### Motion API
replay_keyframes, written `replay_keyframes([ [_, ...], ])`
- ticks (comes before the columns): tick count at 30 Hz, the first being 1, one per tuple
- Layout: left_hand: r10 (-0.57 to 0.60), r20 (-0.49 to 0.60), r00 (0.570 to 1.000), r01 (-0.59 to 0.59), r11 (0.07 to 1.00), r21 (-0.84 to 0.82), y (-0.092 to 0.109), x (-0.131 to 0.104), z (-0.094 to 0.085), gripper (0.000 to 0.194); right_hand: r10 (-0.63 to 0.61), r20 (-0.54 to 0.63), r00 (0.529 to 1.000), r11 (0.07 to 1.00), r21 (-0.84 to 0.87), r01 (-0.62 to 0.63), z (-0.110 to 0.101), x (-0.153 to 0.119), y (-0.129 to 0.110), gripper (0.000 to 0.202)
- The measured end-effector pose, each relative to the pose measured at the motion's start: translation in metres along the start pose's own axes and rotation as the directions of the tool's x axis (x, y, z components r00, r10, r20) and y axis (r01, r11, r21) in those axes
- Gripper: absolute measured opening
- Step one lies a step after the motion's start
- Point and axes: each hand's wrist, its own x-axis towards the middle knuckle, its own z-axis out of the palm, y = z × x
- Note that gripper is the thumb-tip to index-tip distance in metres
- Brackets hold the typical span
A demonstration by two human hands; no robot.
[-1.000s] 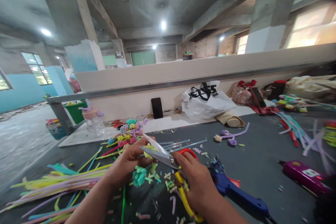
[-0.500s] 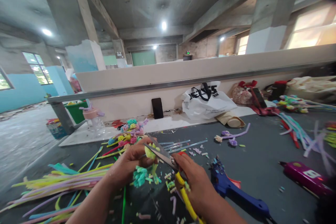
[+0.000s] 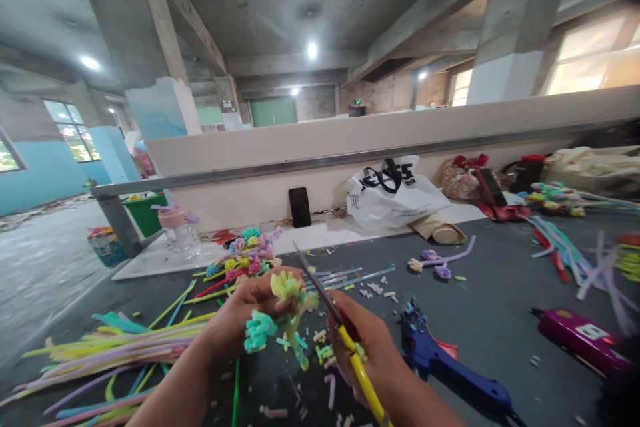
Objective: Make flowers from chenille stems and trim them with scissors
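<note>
My left hand (image 3: 243, 312) is closed on a small pipe-cleaner flower (image 3: 286, 285) with a yellow fuzzy head, a turquoise head (image 3: 259, 331) and a pale green stem hanging down. In my right hand (image 3: 367, 340) are scissors (image 3: 356, 361) with yellow handles. Their blades point up and away, just right of the flower, and look nearly closed. Short fuzzy cuttings (image 3: 325, 351) lie on the dark table below both hands. Beyond my left hand rests a pile of finished coloured flowers (image 3: 245, 257).
Long pipe cleaners (image 3: 115, 353) spread at the left. A blue glue gun (image 3: 450, 367) and a purple tool (image 3: 580, 340) lie on the right. Farther back are a phone (image 3: 300, 207), a white bag (image 3: 395, 197), a clear cup (image 3: 183, 237) and a purple flower stem (image 3: 455, 258).
The scissors have come away from the yellow head, and their blades have closed up. The flower has turned in my left hand, showing more of its stem.
</note>
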Motion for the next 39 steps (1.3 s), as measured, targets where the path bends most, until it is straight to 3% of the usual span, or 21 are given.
replay_keyframes([
  [2, -0.025, -0.017, 1.000, 0.023, 0.997, -0.067, -0.003, 0.000, 0.004, 0.019, 0.058, -0.076, 0.995, 0.991, 0.123, -0.049, 0.002, 0.003, 0.003, 0.030],
  [4, -0.026, 0.034, 0.999, 0.030, 0.991, -0.130, -0.011, -0.001, 0.008, 0.019, 0.164, -0.098, 0.982, 0.939, 0.319, -0.125, 0.002, 0.005, 0.003, 0.028],
  [6, -0.035, 0.118, 0.992, 0.061, 0.973, -0.224, -0.023, 0.000, 0.013, 0.021, 0.256, -0.053, 0.965, 0.830, 0.524, -0.192, 0.000, 0.005, 0.002, 0.031],
  [9, -0.099, 0.185, 0.978, 0.164, 0.908, -0.386, -0.042, 0.000, 0.017, 0.023, 0.248, 0.011, 0.969, 0.732, 0.653, -0.195, -0.006, 0.004, -0.004, 0.036],
  [13, -0.190, 0.186, 0.964, 0.257, 0.843, -0.472, -0.055, 0.000, 0.022, 0.025, 0.228, 0.008, 0.974, 0.686, 0.708, -0.167, -0.010, 0.004, -0.012, 0.042],
  [17, -0.278, 0.174, 0.945, 0.328, 0.831, -0.450, -0.052, -0.004, 0.026, 0.025, 0.243, 0.084, 0.966, 0.614, 0.757, -0.221, -0.010, 0.004, -0.019, 0.051],
  [22, -0.299, 0.164, 0.940, 0.341, 0.821, -0.458, -0.049, -0.006, 0.031, 0.025, 0.241, 0.172, 0.955, 0.591, 0.755, -0.285, -0.007, 0.002, -0.019, 0.061],
  [27, -0.359, 0.218, 0.908, 0.420, 0.778, -0.467, -0.055, -0.007, 0.035, 0.017, 0.197, 0.251, 0.948, 0.557, 0.767, -0.319, -0.005, 0.002, -0.014, 0.060],
  [32, -0.371, 0.261, 0.891, 0.444, 0.834, -0.328, -0.051, 0.001, 0.031, 0.012, 0.228, 0.170, 0.959, 0.599, 0.752, -0.276, -0.007, 0.004, -0.014, 0.055],
  [34, -0.394, 0.121, 0.911, 0.412, 0.873, -0.259, -0.041, 0.007, 0.025, 0.012, 0.284, 0.095, 0.954, 0.613, 0.747, -0.257, -0.008, 0.005, -0.015, 0.054],
  [36, -0.298, -0.190, 0.936, 0.292, 0.955, -0.060, -0.029, 0.011, 0.020, 0.014, 0.354, 0.035, 0.934, 0.604, 0.754, -0.257, -0.008, 0.006, -0.016, 0.052],
  [37, -0.144, -0.348, 0.926, 0.198, 0.973, 0.123, -0.023, 0.012, 0.020, 0.015, 0.384, 0.002, 0.923, 0.599, 0.761, -0.251, -0.007, 0.007, -0.015, 0.051],
  [38, 0.036, -0.411, 0.911, 0.112, 0.937, 0.331, -0.017, 0.011, 0.021, 0.016, 0.404, -0.028, 0.915, 0.594, 0.768, -0.238, -0.006, 0.008, -0.014, 0.052],
  [39, 0.188, -0.390, 0.901, 0.041, 0.860, 0.509, -0.012, 0.009, 0.024, 0.016, 0.411, -0.056, 0.910, 0.595, 0.773, -0.221, -0.005, 0.009, -0.012, 0.053],
])
